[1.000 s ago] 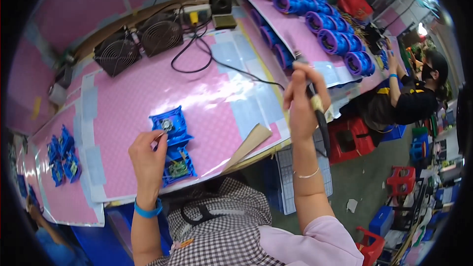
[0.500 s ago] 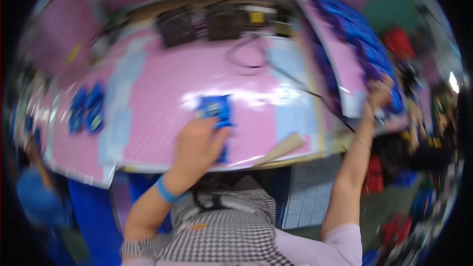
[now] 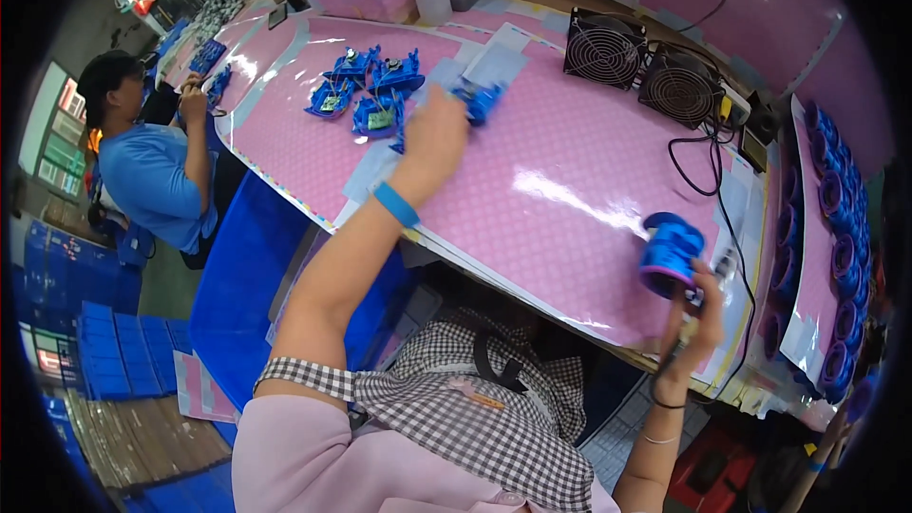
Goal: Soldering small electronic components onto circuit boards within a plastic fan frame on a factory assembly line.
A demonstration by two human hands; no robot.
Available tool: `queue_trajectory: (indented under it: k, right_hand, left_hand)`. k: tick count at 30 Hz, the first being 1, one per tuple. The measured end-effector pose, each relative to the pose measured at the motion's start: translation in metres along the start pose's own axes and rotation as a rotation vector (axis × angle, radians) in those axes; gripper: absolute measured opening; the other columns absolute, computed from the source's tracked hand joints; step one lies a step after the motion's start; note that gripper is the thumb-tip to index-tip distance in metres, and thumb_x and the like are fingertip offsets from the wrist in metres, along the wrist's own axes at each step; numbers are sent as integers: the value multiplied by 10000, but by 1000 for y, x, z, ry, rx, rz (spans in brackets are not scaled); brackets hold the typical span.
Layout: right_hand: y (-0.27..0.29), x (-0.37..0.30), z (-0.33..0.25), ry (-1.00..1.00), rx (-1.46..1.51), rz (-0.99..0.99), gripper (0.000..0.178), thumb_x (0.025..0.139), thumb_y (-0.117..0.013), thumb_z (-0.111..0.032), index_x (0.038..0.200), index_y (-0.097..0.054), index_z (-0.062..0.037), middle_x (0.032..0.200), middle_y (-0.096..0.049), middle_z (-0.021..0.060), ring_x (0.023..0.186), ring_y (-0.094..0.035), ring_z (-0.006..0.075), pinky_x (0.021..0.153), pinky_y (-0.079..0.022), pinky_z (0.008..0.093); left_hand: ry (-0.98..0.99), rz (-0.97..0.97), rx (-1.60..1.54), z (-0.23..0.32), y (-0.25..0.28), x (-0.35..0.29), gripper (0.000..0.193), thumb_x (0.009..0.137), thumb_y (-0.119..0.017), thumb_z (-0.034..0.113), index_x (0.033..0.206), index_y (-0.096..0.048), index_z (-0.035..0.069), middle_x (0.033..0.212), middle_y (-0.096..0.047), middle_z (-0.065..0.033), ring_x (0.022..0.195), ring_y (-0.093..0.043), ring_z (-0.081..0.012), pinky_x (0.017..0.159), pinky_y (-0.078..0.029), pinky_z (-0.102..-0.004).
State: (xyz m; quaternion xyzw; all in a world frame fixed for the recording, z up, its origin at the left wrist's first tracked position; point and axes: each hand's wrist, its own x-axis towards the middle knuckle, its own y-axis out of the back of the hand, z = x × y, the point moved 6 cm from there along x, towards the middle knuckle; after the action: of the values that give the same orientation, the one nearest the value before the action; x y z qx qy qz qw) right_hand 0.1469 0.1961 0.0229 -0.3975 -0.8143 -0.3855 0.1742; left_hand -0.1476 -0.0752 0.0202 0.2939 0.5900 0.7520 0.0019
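Note:
My left hand (image 3: 435,147) reaches across the table at the left of centre, its fingertips mostly hidden. A blurred blue plastic part (image 3: 482,103) shows at its fingers and seems gripped by them. Beside this hand lies a group of blue plastic parts (image 3: 380,117), some with green circuit boards. My right hand (image 3: 700,323), near the table's front right, is closed on a blue cylindrical housing (image 3: 673,249) with a purple rim, tilted above the surface. A slim dark and shiny item (image 3: 726,264) shows beside that hand, too blurred to name.
Two black fans (image 3: 605,47) stand at the back with a black cable (image 3: 714,171) running forward. On the right, a rack (image 3: 809,299) bears several blue housings. A white jar (image 3: 433,4) is at the back left. A person in blue (image 3: 157,166) works at the far left.
The view has swung left. My left hand has moved from the middle of the table to the group of blue parts. My right hand has come from the rack, now with a blue housing.

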Motion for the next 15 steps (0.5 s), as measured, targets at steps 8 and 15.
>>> queue_trajectory:
  k: [8,15]
  right_hand:
    - [-32,38,-27,-64,105,-263,307,780,-763,-30,1060,-641,-24,962,-706,101,845,-677,168,689,-562,281]
    - [-38,77,3,30,-103,52,161,861,-708,-97,984,-626,-34,979,-715,129,718,-671,146,608,-523,267]
  left_hand:
    - [249,-383,-1141,39,38,-55,208,844,-707,188,745,-671,9,680,-605,-126,651,-570,-258,592,-430,-332]
    - [-210,-85,-805,147,2,-65,339,786,-731,306,661,-661,-1,610,-607,-169,583,-595,-332,633,-480,-380]
